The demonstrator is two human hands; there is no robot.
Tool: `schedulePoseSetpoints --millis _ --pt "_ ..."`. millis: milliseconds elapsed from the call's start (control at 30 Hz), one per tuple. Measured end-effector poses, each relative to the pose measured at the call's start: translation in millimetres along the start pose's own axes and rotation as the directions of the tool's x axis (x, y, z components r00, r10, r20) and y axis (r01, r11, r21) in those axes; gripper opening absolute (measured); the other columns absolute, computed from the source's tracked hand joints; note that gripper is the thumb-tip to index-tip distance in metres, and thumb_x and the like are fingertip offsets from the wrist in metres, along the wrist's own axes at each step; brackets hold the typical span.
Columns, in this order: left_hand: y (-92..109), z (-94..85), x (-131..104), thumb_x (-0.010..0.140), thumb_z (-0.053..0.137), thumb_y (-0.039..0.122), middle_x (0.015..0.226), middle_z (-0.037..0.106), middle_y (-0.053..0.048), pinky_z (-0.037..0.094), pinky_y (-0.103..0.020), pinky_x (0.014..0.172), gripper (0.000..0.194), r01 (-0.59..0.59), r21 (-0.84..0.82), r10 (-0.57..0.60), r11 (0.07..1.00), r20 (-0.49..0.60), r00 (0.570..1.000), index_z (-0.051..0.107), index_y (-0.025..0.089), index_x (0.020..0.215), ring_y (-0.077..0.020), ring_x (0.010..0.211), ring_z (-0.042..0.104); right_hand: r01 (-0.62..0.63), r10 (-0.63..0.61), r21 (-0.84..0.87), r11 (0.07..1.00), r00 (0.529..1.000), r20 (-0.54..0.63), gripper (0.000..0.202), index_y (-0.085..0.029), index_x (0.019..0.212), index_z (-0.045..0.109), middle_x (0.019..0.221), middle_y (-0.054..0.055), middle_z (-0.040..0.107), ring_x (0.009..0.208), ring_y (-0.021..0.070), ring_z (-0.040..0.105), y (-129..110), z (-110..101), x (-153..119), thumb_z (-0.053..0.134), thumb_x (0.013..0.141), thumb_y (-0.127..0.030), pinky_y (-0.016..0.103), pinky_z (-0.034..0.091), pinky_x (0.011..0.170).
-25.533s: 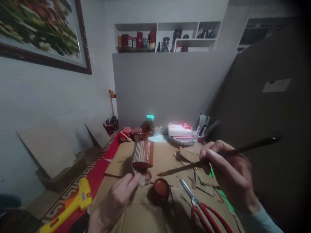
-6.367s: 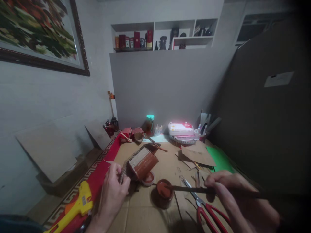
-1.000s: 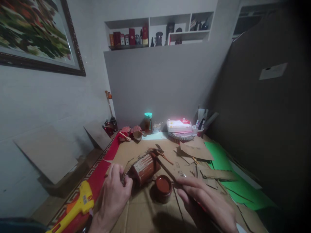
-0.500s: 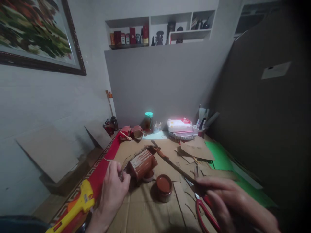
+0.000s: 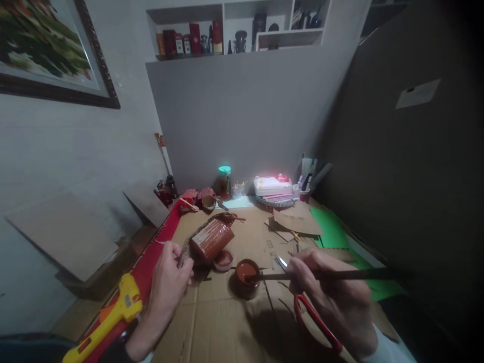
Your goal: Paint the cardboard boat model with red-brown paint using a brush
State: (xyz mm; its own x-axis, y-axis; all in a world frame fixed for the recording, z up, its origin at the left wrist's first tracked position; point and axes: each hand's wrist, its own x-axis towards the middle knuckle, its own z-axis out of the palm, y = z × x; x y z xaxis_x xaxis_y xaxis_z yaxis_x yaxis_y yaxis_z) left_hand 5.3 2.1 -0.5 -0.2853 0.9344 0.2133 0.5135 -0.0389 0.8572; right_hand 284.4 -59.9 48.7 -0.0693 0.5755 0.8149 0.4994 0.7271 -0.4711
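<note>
My left hand (image 5: 170, 275) pinches the near end of a dark, rough strip (image 5: 186, 251) that runs along a reddish-brown painted piece (image 5: 214, 239) with pale streaks on its upper face. Held in my right hand (image 5: 328, 292) is a long dark brush (image 5: 274, 277), nearly level, its tip down in a small round jar (image 5: 247, 290) of reddish-brown paint. A round lid (image 5: 223, 260) with paint on it lies between the jar and the painted piece. Red-handled scissors (image 5: 315, 322) lie partly under my right hand.
A yellow glue gun (image 5: 113, 322) lies at the left edge on red cloth (image 5: 145, 252). Cardboard (image 5: 212, 322) covers the table. Behind are a teal-lidded jar (image 5: 224, 184), a wipes pack (image 5: 273, 185), a pen cup (image 5: 301, 191) and cardboard scraps (image 5: 297, 222). Green sheet (image 5: 333, 227) at right.
My right hand has turned the brush from the painted piece down into the paint jar. My left hand keeps its hold on the strip. The whole view has shifted slightly.
</note>
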Motion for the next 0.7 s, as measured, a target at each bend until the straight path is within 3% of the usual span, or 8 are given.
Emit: schedulePoseSetpoints --millis 267,433,700 --pt "-8.0 2.1 2.5 0.073 0.05 0.036 0.047 0.058 0.01 0.041 -0.025 0.042 0.026 0.021 -0.135 -0.012 0.991 0.063 0.998 0.028 0.028 0.085 -0.0173 0.038 0.056 -0.087 0.09 0.061 0.994 0.995 -0.043 0.028 -0.019 0.072 0.061 0.063 -0.003 0.061 0.054 0.0082 0.058 5.4 3.6 0.5 0.06 0.1 -0.015 0.02 0.045 0.056" --pt "-13.6 3.6 5.5 0.075 0.05 0.038 0.045 0.059 0.01 0.039 -0.024 0.04 0.027 0.031 -0.204 -0.014 0.978 0.083 0.996 0.027 0.028 0.085 -0.0173 0.037 0.055 -0.137 0.134 0.114 0.984 0.99 0.03 0.03 -0.019 0.07 0.062 0.059 -0.002 0.061 0.049 0.0102 0.058 4.6 5.1 2.4 0.06 0.099 -0.021 0.02 0.045 0.049" --pt "-15.2 4.1 5.5 0.073 0.05 0.036 0.046 0.059 0.011 0.039 -0.023 0.04 0.027 0.029 -0.21 -0.009 0.977 0.093 0.996 0.028 0.028 0.085 -0.0167 0.037 0.054 -0.289 0.3 0.171 0.942 0.953 -0.039 0.032 -0.019 0.07 0.066 0.055 -0.001 0.064 0.052 0.0129 0.063 8.2 3.7 6.2 0.064 0.098 -0.034 0.02 0.05 0.052"
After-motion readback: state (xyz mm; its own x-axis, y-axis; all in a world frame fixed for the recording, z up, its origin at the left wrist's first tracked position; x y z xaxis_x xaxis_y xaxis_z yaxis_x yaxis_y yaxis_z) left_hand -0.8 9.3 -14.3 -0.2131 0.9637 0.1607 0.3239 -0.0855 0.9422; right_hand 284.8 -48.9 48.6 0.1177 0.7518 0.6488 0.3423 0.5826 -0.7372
